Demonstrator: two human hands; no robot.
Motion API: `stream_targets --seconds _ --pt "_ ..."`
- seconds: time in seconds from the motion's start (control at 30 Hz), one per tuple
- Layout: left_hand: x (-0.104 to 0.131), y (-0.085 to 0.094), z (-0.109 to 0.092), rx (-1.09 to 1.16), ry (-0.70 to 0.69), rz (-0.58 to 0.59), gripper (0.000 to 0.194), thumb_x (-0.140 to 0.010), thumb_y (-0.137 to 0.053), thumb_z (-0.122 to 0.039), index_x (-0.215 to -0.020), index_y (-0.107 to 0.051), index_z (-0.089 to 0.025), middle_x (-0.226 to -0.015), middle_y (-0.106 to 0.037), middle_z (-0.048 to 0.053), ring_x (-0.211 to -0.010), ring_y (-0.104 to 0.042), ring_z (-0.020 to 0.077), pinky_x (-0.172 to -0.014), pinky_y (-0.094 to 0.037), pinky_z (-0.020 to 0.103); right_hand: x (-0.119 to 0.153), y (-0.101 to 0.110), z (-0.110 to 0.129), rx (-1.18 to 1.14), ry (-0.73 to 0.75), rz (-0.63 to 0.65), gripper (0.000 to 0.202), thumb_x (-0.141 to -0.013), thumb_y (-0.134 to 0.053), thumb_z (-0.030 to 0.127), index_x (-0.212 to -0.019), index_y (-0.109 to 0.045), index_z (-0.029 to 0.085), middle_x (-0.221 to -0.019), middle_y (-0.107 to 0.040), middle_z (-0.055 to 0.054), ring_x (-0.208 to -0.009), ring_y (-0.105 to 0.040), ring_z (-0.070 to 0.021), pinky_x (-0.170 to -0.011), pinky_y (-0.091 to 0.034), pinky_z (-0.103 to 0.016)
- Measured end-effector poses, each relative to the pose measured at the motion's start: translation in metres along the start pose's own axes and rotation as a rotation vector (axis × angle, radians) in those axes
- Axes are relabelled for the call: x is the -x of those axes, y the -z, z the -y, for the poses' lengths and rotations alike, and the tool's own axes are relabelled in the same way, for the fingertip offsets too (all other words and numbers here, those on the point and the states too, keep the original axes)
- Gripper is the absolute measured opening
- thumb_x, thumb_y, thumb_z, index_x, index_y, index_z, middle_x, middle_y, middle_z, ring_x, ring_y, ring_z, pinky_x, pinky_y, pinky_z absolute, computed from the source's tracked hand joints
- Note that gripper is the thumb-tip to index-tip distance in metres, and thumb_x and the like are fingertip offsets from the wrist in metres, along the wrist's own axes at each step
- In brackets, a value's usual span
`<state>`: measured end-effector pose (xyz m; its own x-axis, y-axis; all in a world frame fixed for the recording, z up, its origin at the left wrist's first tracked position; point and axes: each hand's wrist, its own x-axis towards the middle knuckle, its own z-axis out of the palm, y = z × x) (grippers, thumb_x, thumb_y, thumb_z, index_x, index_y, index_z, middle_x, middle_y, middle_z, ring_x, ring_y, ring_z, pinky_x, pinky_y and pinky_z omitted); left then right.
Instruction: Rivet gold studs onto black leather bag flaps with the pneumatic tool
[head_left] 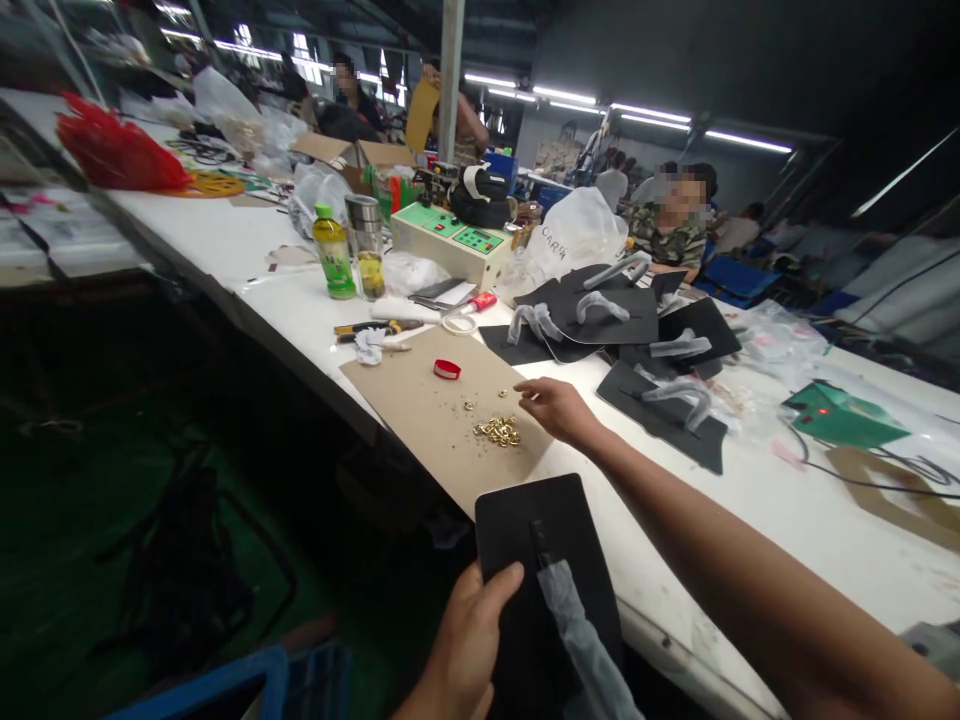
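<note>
My left hand [480, 620] grips a black panel [517, 530] by its left edge, thumb on top. A strap-like handle [574, 610] wrapped in translucent plastic runs along the panel. My right hand [559, 408] is above the right edge of a brown cardboard sheet [405, 400], fingers stretched out and a little bent, with nothing visible in them. Beside it on the cardboard lies a small pile of gold-coloured metal rings [499, 432], with two loose pieces close by and tiny dark bits around. A red band [447, 370] rests farther back on the sheet.
Several black panels with wrapped handles [615, 310] are stacked beyond my right hand. A green-capped bottle [334, 255], a glass jar [367, 250], pliers-like tools [375, 328] and a control box [450, 245] stand behind. A green box [847, 415] is at right. Other people sit farther off.
</note>
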<state>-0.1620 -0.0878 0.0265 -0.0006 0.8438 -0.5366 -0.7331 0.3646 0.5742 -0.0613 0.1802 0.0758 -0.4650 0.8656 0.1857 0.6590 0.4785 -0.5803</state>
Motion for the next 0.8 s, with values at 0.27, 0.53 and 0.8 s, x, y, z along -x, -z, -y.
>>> stream_targets --seconds 0.27,0.53,0.8 --pt "-0.008 0.001 -0.014 -0.023 0.011 -0.005 0.043 -0.077 -0.085 -0.043 -0.110 -0.080 -0.016 -0.105 -0.082 0.014 -0.104 -0.077 0.0363 -0.095 -0.059 0.048 -0.056 -0.051 -0.038 0.080 -0.060 0.060 0.012 -0.092 -0.074 0.026 -0.099 -0.083 0.022 -0.096 -0.080 -0.006 -0.086 -0.072 -0.0214 -0.084 -0.053 -0.031" --pt "-0.010 0.000 -0.022 -0.035 0.014 -0.008 0.042 -0.078 -0.085 -0.041 -0.111 -0.081 -0.016 -0.109 -0.082 0.013 -0.106 -0.077 0.0345 -0.099 -0.059 0.047 -0.058 -0.055 -0.037 0.072 -0.112 -0.002 0.006 -0.086 -0.078 0.023 -0.081 -0.082 0.021 -0.085 -0.079 -0.006 -0.081 -0.070 -0.0221 -0.083 -0.051 -0.034" --pt "0.004 0.000 -0.024 -0.016 -0.001 -0.044 0.050 -0.080 -0.084 -0.040 -0.121 -0.077 -0.013 -0.110 -0.082 0.014 -0.106 -0.077 0.0347 -0.099 -0.060 0.047 0.060 0.014 0.021 -0.304 -0.138 -0.236 0.026 -0.092 -0.073 0.041 -0.098 -0.080 0.017 -0.089 -0.078 -0.006 -0.080 -0.071 -0.0198 -0.077 -0.055 -0.033"
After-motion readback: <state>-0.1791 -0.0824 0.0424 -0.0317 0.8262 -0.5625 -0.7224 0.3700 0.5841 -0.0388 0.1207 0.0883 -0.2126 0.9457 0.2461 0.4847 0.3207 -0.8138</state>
